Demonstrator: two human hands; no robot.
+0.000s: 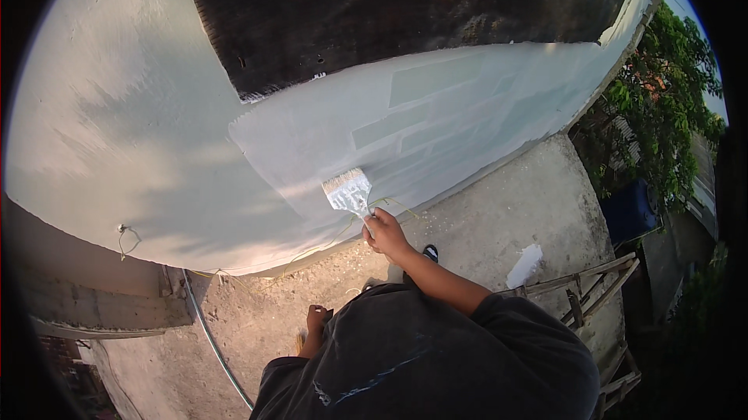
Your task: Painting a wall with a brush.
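Note:
My right hand [385, 233] grips the handle of a wide flat paintbrush [348, 191]. Its pale, paint-laden bristles press against a light grey-green wall [156, 132] low down, near the floor line. Fresh darker rectangular strokes [405, 112] show on the wall to the right of the brush. My left hand [316, 319] hangs low beside my dark shirt, fingers curled; it looks closed, and what it holds is not clear. Above the painted area a dark unpainted patch [389, 7] covers the upper wall.
A bare concrete floor [499, 217] runs along the wall's foot. A thin hose or cable [210, 338] lies on the floor at the left. A wooden ladder or frame [592, 295] lies at the right edge, with green trees [662, 100] and a blue container [629, 213] beyond.

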